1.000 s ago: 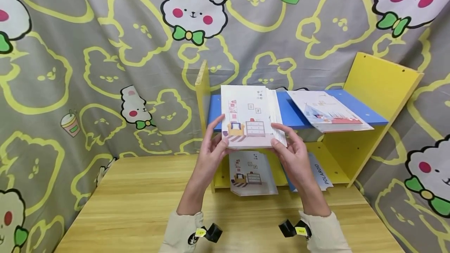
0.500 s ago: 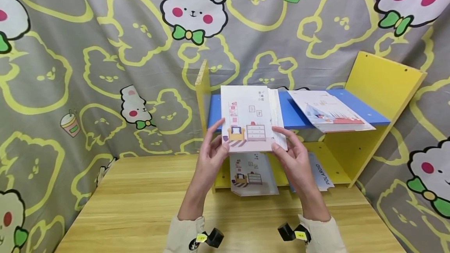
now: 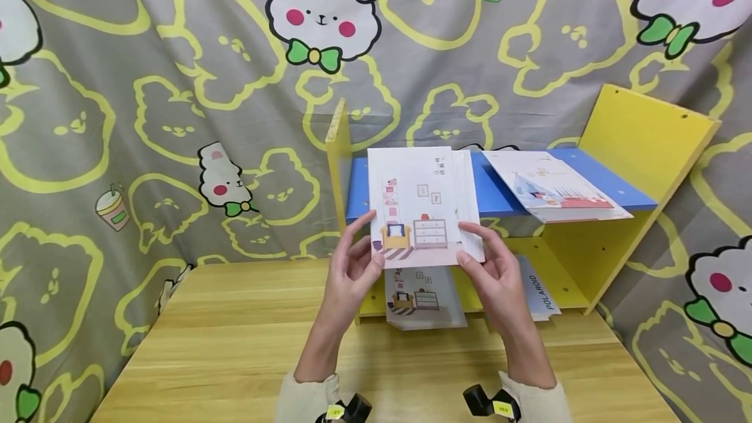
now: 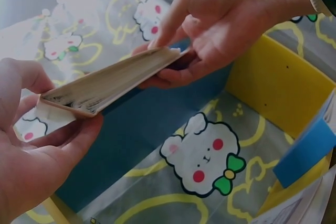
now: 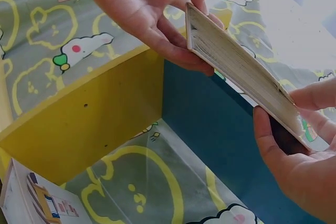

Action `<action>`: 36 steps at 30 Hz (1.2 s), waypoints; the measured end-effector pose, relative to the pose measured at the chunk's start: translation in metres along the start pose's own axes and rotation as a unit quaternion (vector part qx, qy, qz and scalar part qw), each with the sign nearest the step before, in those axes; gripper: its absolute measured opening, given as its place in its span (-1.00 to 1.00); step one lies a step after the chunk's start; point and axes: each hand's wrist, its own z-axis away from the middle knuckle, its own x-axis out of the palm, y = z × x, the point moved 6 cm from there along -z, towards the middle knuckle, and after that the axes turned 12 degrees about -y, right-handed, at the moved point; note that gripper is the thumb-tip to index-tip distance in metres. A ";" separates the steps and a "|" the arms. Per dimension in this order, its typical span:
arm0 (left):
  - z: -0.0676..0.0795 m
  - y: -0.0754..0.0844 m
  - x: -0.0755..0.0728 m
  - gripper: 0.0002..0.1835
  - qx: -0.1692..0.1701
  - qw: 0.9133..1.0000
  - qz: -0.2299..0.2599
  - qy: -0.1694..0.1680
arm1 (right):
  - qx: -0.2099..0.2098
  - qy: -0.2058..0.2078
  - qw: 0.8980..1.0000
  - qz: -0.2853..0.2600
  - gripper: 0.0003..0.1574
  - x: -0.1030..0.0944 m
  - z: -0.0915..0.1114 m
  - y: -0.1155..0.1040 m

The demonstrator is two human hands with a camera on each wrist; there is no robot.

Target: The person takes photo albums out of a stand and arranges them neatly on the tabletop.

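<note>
Both hands hold up a white book (image 3: pixel 414 204) in front of the shelf in the head view. Its cover shows a yellow armchair, a chest of drawers and small picture frames. My left hand (image 3: pixel 346 276) grips the lower left edge, thumb on the cover. On the lower right edge, my right hand (image 3: pixel 496 273) pinches it the same way. The left wrist view shows the thick page block (image 4: pixel 113 80) between its covers, and in the right wrist view the book (image 5: pixel 236 66) slants between the hands. Fingers behind it are partly hidden in the head view.
A yellow shelf (image 3: pixel 640 142) with a blue board (image 3: pixel 499 191) stands on the wooden table (image 3: pixel 235 325). One illustrated book (image 3: pixel 555 188) overhangs the blue board. Below lie a similar armchair book (image 3: pixel 425 312) and a POLAROID book (image 3: pixel 537 292). A patterned curtain (image 3: pixel 235 116) hangs behind.
The book has come slightly down and towards me, and its cover now faces the head camera more fully. Both hands keep their grip and have moved down with it.
</note>
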 end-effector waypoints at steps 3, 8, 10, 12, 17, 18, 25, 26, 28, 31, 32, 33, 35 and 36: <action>0.002 -0.002 0.001 -0.30 0.005 1.000 0.002 -0.006 | -0.005 0.000 1.000 0.000 -0.40 0.000 0.003 0.000; 0.006 -0.002 0.002 -0.30 0.015 1.000 -0.005 -0.010 | -0.008 -0.001 1.000 0.010 -0.39 0.001 0.008 -0.001; 0.008 -0.002 0.003 -0.29 0.021 1.000 -0.014 -0.010 | -0.007 -0.001 1.000 0.017 -0.39 0.001 0.010 -0.002; 0.010 -0.003 0.004 -0.28 0.028 0.999 -0.022 -0.009 | -0.005 -0.002 1.000 0.021 -0.39 0.002 0.013 -0.002; 0.016 -0.003 0.004 -0.27 0.050 0.998 -0.035 -0.006 | -0.006 -0.008 1.000 0.027 -0.39 0.004 0.014 -0.003; 0.017 -0.003 0.004 -0.27 0.055 0.998 -0.037 -0.006 | -0.007 -0.010 1.000 0.027 -0.39 0.004 0.014 -0.003; 0.025 -0.005 0.004 -0.28 0.086 0.995 -0.037 -0.015 | -0.003 -0.022 0.999 0.041 -0.39 0.006 0.018 -0.001; 0.026 -0.005 0.003 -0.28 0.088 0.995 -0.038 -0.014 | -0.002 -0.024 0.999 0.044 -0.39 0.006 0.018 -0.001; 0.028 -0.005 0.003 -0.28 0.090 0.995 -0.038 -0.012 | -0.001 -0.028 0.998 0.052 -0.39 0.007 0.019 0.000; 0.030 -0.005 0.004 -0.28 0.091 0.995 -0.035 -0.012 | -0.007 -0.037 0.998 0.055 -0.39 0.007 0.019 0.000; 0.030 -0.005 0.004 -0.29 0.091 0.995 -0.035 -0.013 | -0.009 -0.038 0.998 0.054 -0.39 0.007 0.019 0.000; 0.030 -0.005 0.004 -0.29 0.091 0.995 -0.034 -0.014 | -0.010 -0.038 0.998 0.053 -0.39 0.007 0.019 0.000; 0.031 -0.005 0.004 -0.29 0.091 0.995 -0.036 -0.013 | -0.013 -0.042 0.998 0.052 -0.39 0.008 0.018 -0.001; 0.031 -0.005 0.004 -0.29 0.091 0.995 -0.038 -0.011 | -0.011 -0.043 0.998 0.050 -0.38 0.008 0.018 0.000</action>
